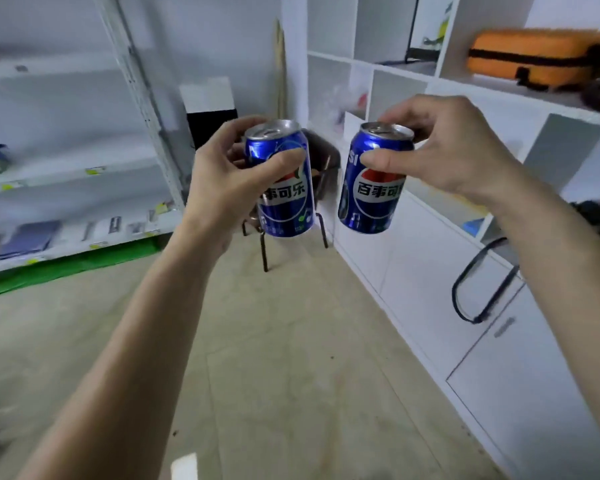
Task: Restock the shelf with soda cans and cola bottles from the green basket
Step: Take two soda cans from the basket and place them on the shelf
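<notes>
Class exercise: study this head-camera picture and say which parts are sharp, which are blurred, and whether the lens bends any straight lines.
Head view: the two cans, left can and right can, are sharpest, their print readable; the left hand and right hand are fairly clear; the metal shelf, orange case and cabinet are blurred; the wide lens bows the shelf uprights; light is soft and even.

We see an orange case point(534, 57) lying in an upper cubby of the white cabinet point(430, 258) on the right. A black strap loop point(478, 282) hangs against its lower doors. Behind, a dark stool point(321, 174) stands on thin black legs, with what may be wooden poles point(280, 67) leaning in the corner. A green mat point(73, 265) lies on the floor at left.
</notes>
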